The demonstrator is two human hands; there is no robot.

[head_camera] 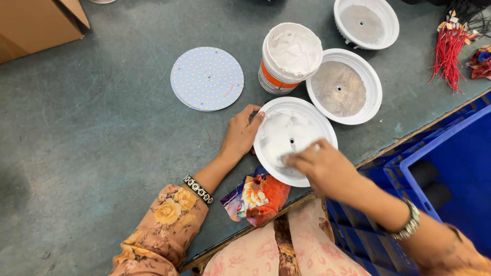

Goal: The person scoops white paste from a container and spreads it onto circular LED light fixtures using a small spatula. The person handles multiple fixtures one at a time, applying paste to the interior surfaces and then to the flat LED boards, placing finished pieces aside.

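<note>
A white round lamp housing [276,110] lies on the green table near its front edge, its inside smeared with white paste. My left hand [240,134] holds the housing's left rim. My right hand [319,163] rests inside the housing with its fingertips in the paste; whether it holds anything I cannot tell. Just behind stands an open tub of white paste [291,56] with an orange band. A round white LED board [207,78] lies flat to the left of the tub.
Two more white housings [343,87] [366,21] lie at the right rear. A colourful rag [258,197] sits at the table edge. Red wires [449,48] lie far right, a blue crate [445,168] stands beside the table, a cardboard box [36,23] at top left.
</note>
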